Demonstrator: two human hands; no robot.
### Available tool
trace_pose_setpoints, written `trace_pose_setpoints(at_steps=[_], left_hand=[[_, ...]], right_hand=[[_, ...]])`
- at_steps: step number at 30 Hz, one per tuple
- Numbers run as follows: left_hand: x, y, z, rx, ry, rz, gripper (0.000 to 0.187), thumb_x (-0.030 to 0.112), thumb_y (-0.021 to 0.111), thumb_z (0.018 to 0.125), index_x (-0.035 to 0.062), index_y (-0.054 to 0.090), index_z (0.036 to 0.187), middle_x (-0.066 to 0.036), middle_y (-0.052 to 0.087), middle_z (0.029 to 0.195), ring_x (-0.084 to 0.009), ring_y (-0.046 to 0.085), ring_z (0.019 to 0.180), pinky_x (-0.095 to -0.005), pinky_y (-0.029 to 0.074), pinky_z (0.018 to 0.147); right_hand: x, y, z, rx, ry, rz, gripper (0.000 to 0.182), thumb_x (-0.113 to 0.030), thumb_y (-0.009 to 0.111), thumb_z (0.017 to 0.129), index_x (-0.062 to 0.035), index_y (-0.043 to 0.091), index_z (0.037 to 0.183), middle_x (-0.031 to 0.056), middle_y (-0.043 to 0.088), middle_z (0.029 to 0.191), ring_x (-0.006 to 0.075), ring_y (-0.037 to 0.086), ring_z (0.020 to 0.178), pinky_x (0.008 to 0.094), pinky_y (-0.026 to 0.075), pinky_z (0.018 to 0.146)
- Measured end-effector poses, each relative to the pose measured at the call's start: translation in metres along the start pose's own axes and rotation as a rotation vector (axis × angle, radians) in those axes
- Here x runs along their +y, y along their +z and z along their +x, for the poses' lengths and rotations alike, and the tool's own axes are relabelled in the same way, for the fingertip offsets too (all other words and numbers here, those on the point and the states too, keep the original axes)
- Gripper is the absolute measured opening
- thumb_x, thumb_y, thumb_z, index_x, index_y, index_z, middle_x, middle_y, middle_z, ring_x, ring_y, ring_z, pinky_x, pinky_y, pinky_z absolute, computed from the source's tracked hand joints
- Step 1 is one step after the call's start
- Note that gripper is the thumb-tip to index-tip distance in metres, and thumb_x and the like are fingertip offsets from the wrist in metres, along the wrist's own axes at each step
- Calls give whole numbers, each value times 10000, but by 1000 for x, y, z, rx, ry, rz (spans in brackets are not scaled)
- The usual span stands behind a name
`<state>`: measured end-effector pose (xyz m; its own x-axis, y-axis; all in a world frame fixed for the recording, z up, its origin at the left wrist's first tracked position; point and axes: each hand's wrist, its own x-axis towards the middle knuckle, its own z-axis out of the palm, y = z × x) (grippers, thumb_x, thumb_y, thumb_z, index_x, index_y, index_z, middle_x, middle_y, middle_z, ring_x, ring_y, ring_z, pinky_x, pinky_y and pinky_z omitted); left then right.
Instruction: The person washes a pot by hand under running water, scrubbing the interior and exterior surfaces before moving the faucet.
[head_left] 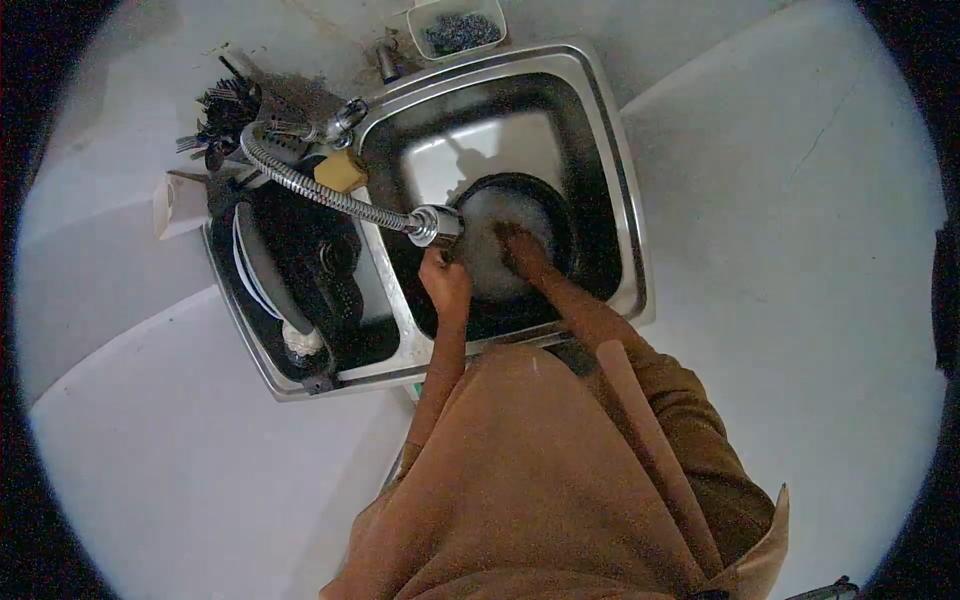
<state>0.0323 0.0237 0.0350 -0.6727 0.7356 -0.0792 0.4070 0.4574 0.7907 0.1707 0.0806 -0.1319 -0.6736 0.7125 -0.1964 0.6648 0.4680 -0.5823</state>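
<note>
A round black pan (563,228) lies in the right sink basin, its inside pale with what looks like soapy water. My left hand (448,284) is closed at the pan's left edge, just below the faucet head (436,227). Inside the pan, my right hand (520,250) reaches down with its fingers curled toward the bottom. Whatever those fingers may hold is dark, blurred and hidden from above. The faucet's flexible metal hose (318,192) arches over from the left to end close to my left hand.
In the left basin stand plates (250,262) on edge, dark dishes and a whitish bundle (302,340). A yellow sponge (340,172) sits on the divider (385,280). Cutlery (228,108) stands behind it. A white tub (456,30) with a dark scouring pad is beyond the sink.
</note>
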Motion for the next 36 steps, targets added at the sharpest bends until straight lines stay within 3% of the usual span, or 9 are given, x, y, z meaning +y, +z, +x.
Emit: trace_pose_setpoints(at_steps=[2,6,8,11,15,17,30,32,36], left_hand=[[1,0,-1,17,-27,-51,243,-16,470,665,-46,579,881,-232,603,774,-372,591,713,-393,452,663],[6,0,-4,-9,-50,25,260,-24,453,663,-46,573,894,-222,595,763,-364,575,696,-389,452,669],[-18,12,-3,34,-53,-144,220,-12,446,663,-56,549,853,-203,575,734,-351,540,651,-383,446,651],[-13,4,0,-26,-4,-87,180,3,441,659,-63,522,806,-193,566,725,-339,513,624,-379,441,638],[4,0,-1,-10,-85,20,162,15,445,649,-65,502,777,-212,571,736,-337,517,626,-382,443,640],[3,0,0,-37,-118,-66,211,4,435,641,-63,527,819,-216,582,758,-330,533,643,-377,447,653],[-9,7,-5,105,167,3,402,-67,391,655,-38,568,1015,-203,616,876,-313,583,796,-350,448,780],[-22,10,-3,-30,-44,-291,400,-68,400,661,-35,567,1023,-201,618,883,-315,588,818,-348,446,796],[0,5,-6,37,85,-117,399,-66,407,664,-30,567,1028,-194,621,892,-302,583,808,-341,446,793]], right_hand=[[-12,-34,8,-367,176,-13,469,-102,567,779,-23,485,1233,231,585,1104,393,560,1034,503,452,868],[19,3,20,-206,113,-212,408,-146,543,804,4,520,1182,197,624,1029,392,597,953,493,471,834],[-6,-35,34,-490,127,-287,417,-188,538,821,-1,517,1193,213,573,1131,382,561,1035,488,469,844],[7,1,35,-83,170,-301,513,-230,552,823,3,449,1268,244,467,1270,372,480,1159,512,426,912],[-25,-34,-1,-115,38,-86,633,-193,598,798,-2,346,1346,243,359,1368,377,388,1245,551,362,970],[-45,-42,-9,-319,300,-152,737,-114,635,756,-33,272,1391,221,364,1380,393,367,1257,522,344,1001],[-14,-28,19,-380,348,72,382,-185,543,813,-26,538,1160,144,591,1118,344,536,1077,495,438,878],[-12,-21,23,-211,275,-219,342,-215,520,834,-41,561,1126,125,598,1114,345,521,1099,497,443,855],[38,43,24,-78,98,-334,414,-202,537,824,-30,511,1199,162,524,1241,377,448,1186,495,415,917]])
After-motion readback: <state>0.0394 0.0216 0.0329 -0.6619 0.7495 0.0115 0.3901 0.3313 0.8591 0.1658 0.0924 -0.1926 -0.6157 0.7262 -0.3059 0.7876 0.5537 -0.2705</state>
